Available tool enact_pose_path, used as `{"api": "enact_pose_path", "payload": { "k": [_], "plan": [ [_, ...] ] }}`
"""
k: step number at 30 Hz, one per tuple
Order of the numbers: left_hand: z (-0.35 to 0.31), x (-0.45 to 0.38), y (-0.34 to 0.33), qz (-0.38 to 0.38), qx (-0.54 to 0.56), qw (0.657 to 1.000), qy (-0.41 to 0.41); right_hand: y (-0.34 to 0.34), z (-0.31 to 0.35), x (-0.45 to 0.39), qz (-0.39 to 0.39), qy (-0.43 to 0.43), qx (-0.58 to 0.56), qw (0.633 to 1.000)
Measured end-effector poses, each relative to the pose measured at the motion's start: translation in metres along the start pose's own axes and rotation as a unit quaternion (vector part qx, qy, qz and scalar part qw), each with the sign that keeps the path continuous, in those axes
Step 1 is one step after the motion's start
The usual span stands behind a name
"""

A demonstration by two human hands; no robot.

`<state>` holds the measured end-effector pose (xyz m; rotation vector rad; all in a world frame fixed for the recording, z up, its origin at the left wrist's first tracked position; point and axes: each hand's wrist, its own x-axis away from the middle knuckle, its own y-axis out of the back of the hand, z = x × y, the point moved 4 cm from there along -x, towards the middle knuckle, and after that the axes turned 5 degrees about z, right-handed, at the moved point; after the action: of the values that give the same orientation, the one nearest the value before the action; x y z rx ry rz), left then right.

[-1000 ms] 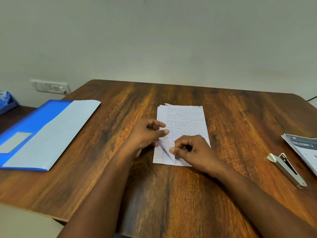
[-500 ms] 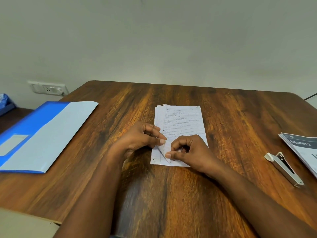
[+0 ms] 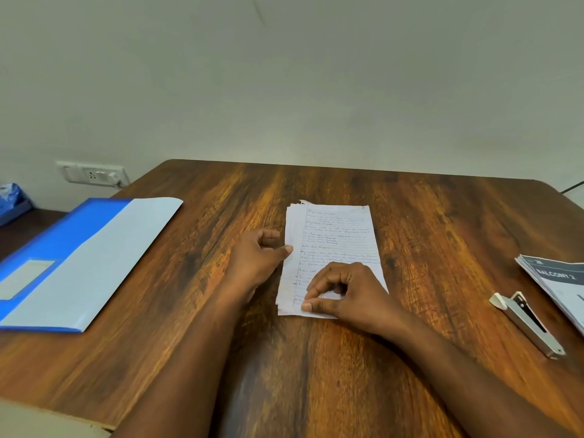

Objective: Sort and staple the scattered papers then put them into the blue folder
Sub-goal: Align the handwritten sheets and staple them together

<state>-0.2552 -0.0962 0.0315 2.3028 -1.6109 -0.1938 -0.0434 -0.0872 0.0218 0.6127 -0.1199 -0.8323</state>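
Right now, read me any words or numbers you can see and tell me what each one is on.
"BALCONY 2": on the grey printed booklet at the table's right edge.
Handwriting on the lined paper stack: too small and blurred to read.
Label on the blue folder: looks blank.
Stapler: no marking visible.

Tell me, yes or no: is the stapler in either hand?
No. The stapler lies on the table, apart from the right hand resting on the papers.

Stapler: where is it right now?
Head view: the stapler lies untouched on the table's right side, beside a printed booklet.
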Motion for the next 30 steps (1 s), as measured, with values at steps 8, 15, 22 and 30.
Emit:
{"api": "enact_pose_path", "payload": {
  "k": [8,15,22,30],
  "plan": [
    [-0.002,0.0,-0.023,-0.006,0.14,0.987,0.079,-0.002,0.002,0.002,0.0,-0.007,0.007,1.0],
    [-0.009,0.002,-0.035,0.04,0.021,0.999,0.024,-0.002,0.005,0.002,0.008,-0.02,-0.001,1.0],
    [-0.011,0.006,-0.026,0.099,0.172,0.98,-0.011,0.064,-0.018,0.005,-0.351,-0.147,-0.048,0.924],
    [-0.02,0.022,-0.04,0.212,0.151,0.963,-0.075,0.085,-0.028,0.003,-0.25,-0.13,-0.337,0.898]
  ]
}}
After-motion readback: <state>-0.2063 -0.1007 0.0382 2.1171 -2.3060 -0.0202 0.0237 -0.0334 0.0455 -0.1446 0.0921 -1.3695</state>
